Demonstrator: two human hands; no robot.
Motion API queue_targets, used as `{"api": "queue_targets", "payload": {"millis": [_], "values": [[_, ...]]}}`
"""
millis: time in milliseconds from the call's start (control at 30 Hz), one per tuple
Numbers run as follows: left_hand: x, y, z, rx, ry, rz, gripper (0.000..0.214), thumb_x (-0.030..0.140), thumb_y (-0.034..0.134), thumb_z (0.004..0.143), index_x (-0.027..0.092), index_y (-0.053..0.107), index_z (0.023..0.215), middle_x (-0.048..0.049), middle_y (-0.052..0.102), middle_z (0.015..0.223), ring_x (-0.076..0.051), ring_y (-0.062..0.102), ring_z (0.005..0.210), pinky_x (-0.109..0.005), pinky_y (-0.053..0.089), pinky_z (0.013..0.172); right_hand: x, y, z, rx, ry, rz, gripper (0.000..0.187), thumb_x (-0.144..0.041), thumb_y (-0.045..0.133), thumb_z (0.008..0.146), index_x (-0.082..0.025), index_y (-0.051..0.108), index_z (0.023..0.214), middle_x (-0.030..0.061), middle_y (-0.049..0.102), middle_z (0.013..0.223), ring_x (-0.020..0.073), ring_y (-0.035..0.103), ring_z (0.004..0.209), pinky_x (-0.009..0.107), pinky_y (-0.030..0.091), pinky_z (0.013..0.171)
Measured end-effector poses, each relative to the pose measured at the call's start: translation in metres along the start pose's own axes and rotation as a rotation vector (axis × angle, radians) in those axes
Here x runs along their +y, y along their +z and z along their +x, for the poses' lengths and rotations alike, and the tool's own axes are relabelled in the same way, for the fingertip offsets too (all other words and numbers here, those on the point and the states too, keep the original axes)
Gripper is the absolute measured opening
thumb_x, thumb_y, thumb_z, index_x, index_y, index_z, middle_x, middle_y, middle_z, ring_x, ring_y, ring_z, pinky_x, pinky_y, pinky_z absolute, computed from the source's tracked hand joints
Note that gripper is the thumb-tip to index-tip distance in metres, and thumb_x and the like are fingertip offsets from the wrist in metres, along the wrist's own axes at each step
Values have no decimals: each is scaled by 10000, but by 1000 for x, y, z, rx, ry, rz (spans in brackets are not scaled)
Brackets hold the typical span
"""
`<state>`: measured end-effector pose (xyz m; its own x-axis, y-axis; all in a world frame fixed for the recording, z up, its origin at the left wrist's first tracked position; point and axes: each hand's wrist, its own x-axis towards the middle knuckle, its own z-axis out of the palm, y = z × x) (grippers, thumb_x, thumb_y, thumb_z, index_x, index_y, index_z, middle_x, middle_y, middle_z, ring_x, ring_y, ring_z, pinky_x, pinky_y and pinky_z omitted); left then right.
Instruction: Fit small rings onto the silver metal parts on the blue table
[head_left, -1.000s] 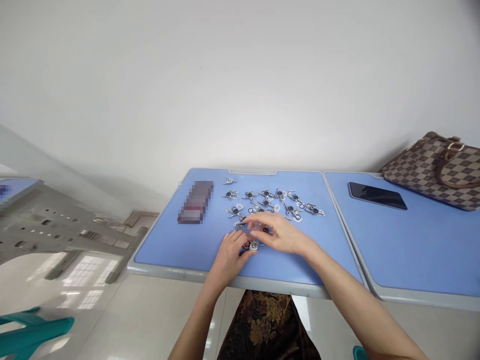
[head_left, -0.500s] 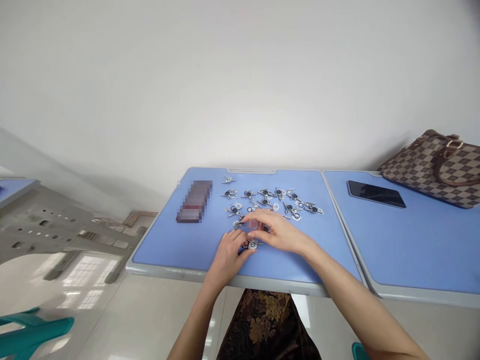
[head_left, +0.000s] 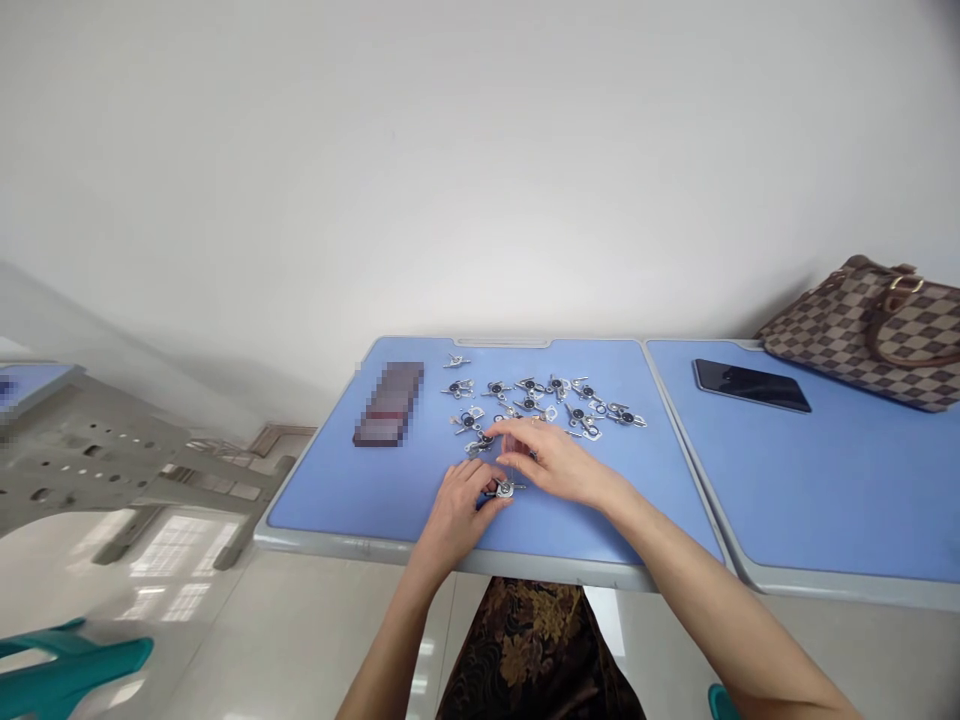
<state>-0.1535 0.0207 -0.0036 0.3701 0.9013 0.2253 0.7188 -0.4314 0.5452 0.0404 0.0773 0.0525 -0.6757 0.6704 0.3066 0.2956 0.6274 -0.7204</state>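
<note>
My left hand [head_left: 463,505] rests near the front of the blue desk, its thumb and fingers closed on a small silver metal fitting [head_left: 505,489] with a round middle and thin arms. The fingers cover part of that fitting. Just above and to the right hovers my right hand [head_left: 546,457], curved, with a gap between thumb and index finger. I see nothing clearly held in it. Beyond the hands lie several similar metal fittings [head_left: 529,404] with dark round centres, rings and flat plates. One of them [head_left: 478,446] is close to my right fingertips.
A blurred dark case [head_left: 390,404] lies at the desk's left. One small silver piece [head_left: 456,361] is apart at the back. On the adjoining desk [head_left: 832,480] are a black phone [head_left: 752,386] and a checkered handbag [head_left: 874,330]. A white wall [head_left: 480,180] stands behind.
My right hand has shifted very slightly, its fingers lifting a little away from the fitting. The left hand keeps its hold in the same place.
</note>
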Motion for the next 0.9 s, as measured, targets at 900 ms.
{"api": "queue_targets", "payload": {"millis": [900], "values": [[0, 0, 0, 10, -12, -6, 119, 325, 597, 890, 212, 572, 915, -15, 632, 881, -185, 583, 830, -333, 402, 765, 1, -8, -4, -181, 42, -208, 109, -130, 593, 840, -197, 616, 922, 10, 614, 910, 128, 526, 722, 252, 348, 638]]}}
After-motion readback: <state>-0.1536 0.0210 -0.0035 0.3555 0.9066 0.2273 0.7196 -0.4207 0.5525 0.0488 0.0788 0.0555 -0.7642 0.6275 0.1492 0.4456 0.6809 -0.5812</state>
